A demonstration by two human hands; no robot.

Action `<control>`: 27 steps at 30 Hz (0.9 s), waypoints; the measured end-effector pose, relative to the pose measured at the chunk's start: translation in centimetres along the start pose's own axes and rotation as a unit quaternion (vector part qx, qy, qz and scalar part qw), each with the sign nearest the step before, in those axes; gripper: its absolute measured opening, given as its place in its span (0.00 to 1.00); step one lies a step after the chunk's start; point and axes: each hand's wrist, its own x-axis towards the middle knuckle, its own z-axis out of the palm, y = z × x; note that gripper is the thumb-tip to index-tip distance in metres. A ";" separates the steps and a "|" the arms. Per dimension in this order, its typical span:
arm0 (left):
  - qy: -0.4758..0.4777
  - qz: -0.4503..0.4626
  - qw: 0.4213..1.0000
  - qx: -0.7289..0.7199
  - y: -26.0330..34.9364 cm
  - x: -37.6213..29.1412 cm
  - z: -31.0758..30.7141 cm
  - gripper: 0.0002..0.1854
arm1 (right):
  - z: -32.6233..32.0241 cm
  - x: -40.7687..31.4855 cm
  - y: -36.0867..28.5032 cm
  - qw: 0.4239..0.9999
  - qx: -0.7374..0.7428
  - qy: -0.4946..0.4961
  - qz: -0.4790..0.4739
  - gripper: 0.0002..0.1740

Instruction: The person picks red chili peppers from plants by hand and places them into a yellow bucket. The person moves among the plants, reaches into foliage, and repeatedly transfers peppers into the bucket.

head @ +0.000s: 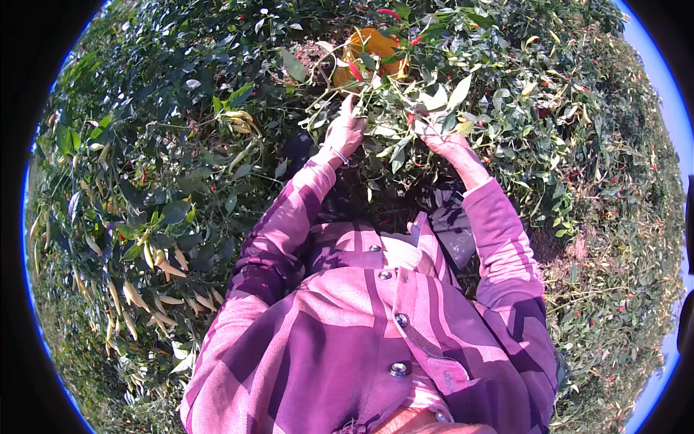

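Note:
My left hand (347, 130), with a bracelet at the wrist, grips a leafy branch of a chili plant (382, 127) in front of me. Its thumb points up along the stems, below a red chili pepper (355, 71). To the right, my right hand (445, 142) reaches into the same foliage. Leaves cover most of its fingers, so whether it holds anything cannot be seen. Another red chili pepper (410, 118) hangs right beside those fingertips. Beyond both hands sits an orange-yellow container (374, 44), partly hidden by stems and leaves.
Dense chili plants surround me. Pale yellow peppers (135, 295) hang in clusters on the left, with more pale peppers (241, 122) near my left forearm. Reddish dry ground (577, 249) shows at the right. Dark fabric (452, 230) lies below my right forearm.

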 end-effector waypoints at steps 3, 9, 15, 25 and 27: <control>-0.054 0.058 0.997 -0.013 0.1 1.7 -0.4 0.34 | 0.1 -3.1 -1.1 0.938 0.319 0.059 0.125 0.16; -0.185 -0.064 0.947 -0.254 2.1 2.7 1.8 0.18 | 2.6 -6.1 -1.7 0.927 0.348 0.076 0.118 0.09; -0.176 -0.111 0.898 -0.388 5.6 1.5 5.7 0.13 | 4.9 -7.1 -0.9 0.907 0.389 0.011 0.161 0.17; -0.156 -0.153 0.926 -0.309 4.1 0.5 5.2 0.19 | 2.8 -15.1 -8.9 0.803 0.582 0.043 0.120 0.13; -0.195 -0.137 0.909 -0.341 4.8 -0.1 6.2 0.15 | 1.3 -16.0 -8.6 0.747 0.655 0.090 0.063 0.13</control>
